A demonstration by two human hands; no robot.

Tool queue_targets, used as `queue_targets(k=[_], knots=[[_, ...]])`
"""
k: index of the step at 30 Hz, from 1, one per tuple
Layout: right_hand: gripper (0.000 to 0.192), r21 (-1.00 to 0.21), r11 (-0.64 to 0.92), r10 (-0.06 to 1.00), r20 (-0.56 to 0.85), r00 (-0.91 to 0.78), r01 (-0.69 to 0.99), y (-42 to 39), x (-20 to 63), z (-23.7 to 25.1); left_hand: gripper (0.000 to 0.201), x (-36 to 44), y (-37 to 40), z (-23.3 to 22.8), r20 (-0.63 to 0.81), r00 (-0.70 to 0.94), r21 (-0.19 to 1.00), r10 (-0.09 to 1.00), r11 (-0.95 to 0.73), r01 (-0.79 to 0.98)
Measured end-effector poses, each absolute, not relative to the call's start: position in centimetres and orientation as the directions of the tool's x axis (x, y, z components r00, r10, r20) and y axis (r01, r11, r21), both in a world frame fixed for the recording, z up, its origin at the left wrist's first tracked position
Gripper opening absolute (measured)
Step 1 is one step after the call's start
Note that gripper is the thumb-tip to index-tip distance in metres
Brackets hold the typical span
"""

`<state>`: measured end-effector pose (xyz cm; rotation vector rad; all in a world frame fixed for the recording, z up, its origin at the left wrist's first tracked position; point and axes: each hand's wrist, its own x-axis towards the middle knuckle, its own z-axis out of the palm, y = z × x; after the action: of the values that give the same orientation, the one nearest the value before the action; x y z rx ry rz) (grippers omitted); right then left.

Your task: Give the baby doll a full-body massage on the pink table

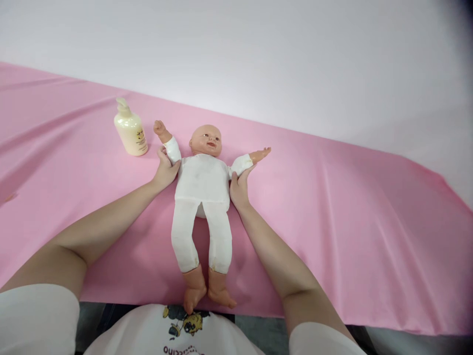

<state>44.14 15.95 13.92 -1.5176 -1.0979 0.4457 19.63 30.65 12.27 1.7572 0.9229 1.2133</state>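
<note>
A baby doll with a white cloth body lies on its back on the pink cloth, head away from me and feet at the near edge. My left hand is closed around the doll's upper arm on the left, thumb near its shoulder. On the other side, my right hand grips the doll's other upper arm, with the fingers partly hidden beneath it. Both doll arms are spread outward and raised beside the head. A cream pump bottle stands upright just beyond my left hand, apart from it.
A pink cloth with folds covers the table. Behind its far edge rises a pale wall or sheet. The table's near edge runs close against my white printed shirt.
</note>
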Motion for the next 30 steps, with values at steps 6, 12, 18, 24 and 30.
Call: queue_targets(k=[6,12,18,24,30], knots=[[0.080,-0.830,0.217,0.814,0.444,0.375,0.514,15.6,44.1,14.6,0.067,19.7,30.5,12.5,0.447,0.280,0.869,0.850,-0.487,0.088],[0.069,-0.848,0.213,0.801,0.436,0.411,0.486,15.5,44.1,14.4,0.055,19.6,30.4,12.5,0.419,0.269,0.880,0.867,-0.461,0.112],[0.070,-0.851,0.255,0.778,0.463,0.425,0.460,15.5,43.9,14.4,0.048,19.6,29.7,13.4,0.458,0.304,0.854,0.835,-0.509,0.112],[0.073,-0.865,0.190,0.840,0.388,0.380,0.464,15.3,44.2,14.7,0.047,19.6,29.3,14.0,0.426,0.355,0.840,0.832,-0.510,0.186],[0.071,-0.833,0.118,0.864,0.354,0.357,0.541,15.8,44.9,13.9,0.045,19.4,29.1,14.4,0.422,0.361,0.774,0.832,-0.538,0.335]])
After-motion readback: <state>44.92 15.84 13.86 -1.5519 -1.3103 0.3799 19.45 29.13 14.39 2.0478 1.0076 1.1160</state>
